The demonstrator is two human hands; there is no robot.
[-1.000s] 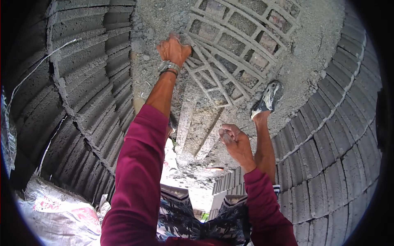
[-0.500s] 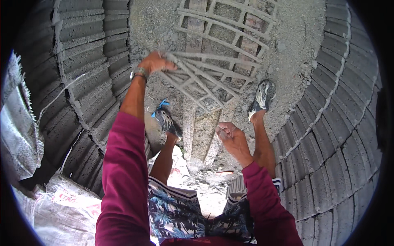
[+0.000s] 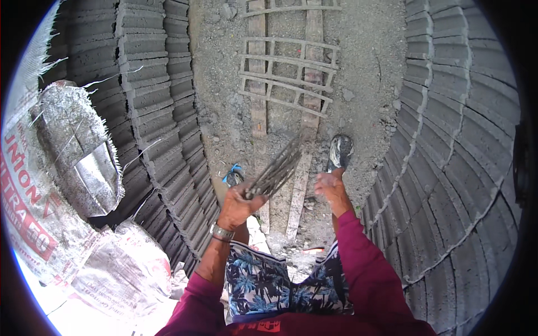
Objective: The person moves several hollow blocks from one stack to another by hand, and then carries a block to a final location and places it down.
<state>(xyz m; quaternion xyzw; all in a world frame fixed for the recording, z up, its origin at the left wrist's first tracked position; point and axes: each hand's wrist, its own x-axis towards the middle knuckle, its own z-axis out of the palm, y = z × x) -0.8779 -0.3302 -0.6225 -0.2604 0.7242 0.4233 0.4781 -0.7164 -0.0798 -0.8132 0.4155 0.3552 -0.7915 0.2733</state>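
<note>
My left hand (image 3: pixel 238 206) is closed round the near end of several grey ladder-like frames (image 3: pixel 279 167), held bunched together and tilted up to the right between my feet. My right hand (image 3: pixel 332 191) is beside my right shin, fingers loosely bent and a little apart, with nothing seen in it. Beyond the held bundle, more ladder-like frames (image 3: pixel 286 60) lie across two wooden planks (image 3: pixel 298 204) on the ground. Grey dust coats the frames.
Tall stacks of ridged grey slabs stand at left (image 3: pixel 151 84) and right (image 3: pixel 448 162), forming a narrow aisle. Torn white sacks (image 3: pixel 120 263) hang and lie at the left. My right shoe (image 3: pixel 341 150) and left shoe (image 3: pixel 235 177) flank the planks on gritty ground.
My left hand has drawn the frames nearer and bunched them, lifting them off the ones still on the planks. My right hand has loosened its fingers. The view has shifted.
</note>
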